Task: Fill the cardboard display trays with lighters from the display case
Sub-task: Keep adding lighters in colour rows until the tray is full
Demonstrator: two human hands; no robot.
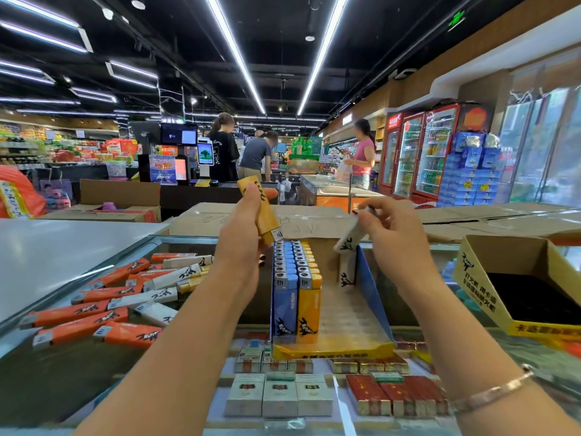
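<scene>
Above the display tray (330,349), the left hand (243,243) grips yellow lighters (259,212). The right hand (396,234) pinches a white lighter (350,239) over the tray's empty side.

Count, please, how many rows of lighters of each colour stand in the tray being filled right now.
In the tray:
Blue row: 1
Yellow row: 1
White row: 1, only begun, with a single lighter standing
Total: 3 rows

Head-worn view, forward-down over counter (78,247)
</scene>
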